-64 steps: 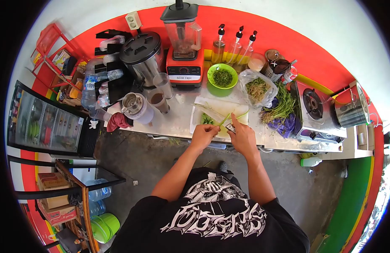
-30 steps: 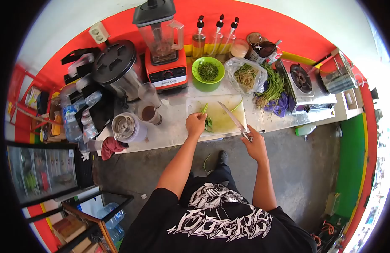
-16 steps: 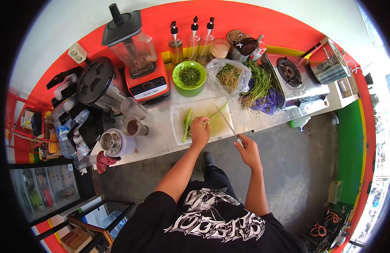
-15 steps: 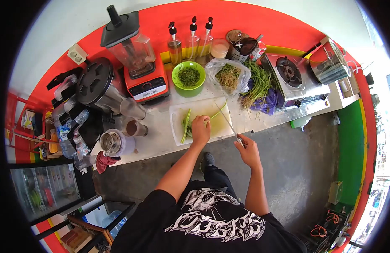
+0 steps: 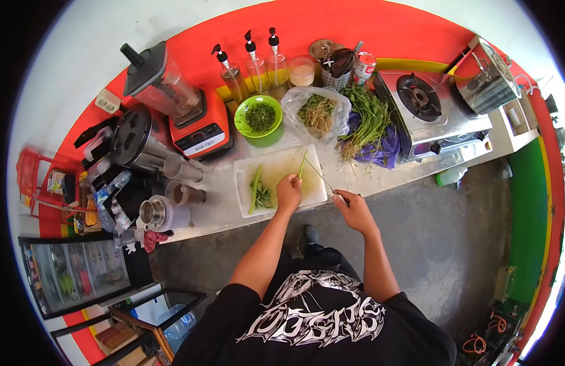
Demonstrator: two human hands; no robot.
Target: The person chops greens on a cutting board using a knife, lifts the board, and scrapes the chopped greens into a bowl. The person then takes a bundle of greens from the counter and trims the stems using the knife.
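My left hand (image 5: 289, 193) is closed over the white cutting board (image 5: 276, 161), pinching a thin green vegetable stalk (image 5: 302, 166) that points away from me. In my right hand (image 5: 355, 211), off the board's right front corner, a knife (image 5: 322, 177) is gripped by its handle. Its long blade slants up-left across the board, the tip close to the stalk's far end. More green stalks (image 5: 254, 194) and some leaves (image 5: 264, 197) lie on the board's left side. Behind the board stands a green bowl (image 5: 262, 140) containing chopped greens (image 5: 260, 117).
A clear plastic bag (image 5: 342, 117) of roots and trimmings and a leafy bunch (image 5: 369, 113) on purple plastic (image 5: 387, 154) lie behind right. A gas stove (image 5: 453, 129) bears a metal pot (image 5: 487, 91). Leftward are a red blender (image 5: 200, 131), cups (image 5: 188, 194) and a silver-lidded container (image 5: 166, 213).
The whole view has shifted and turned slightly. The stalk in my left hand has swung from slanting right to nearly straight away from me. My right hand still grips the knife.
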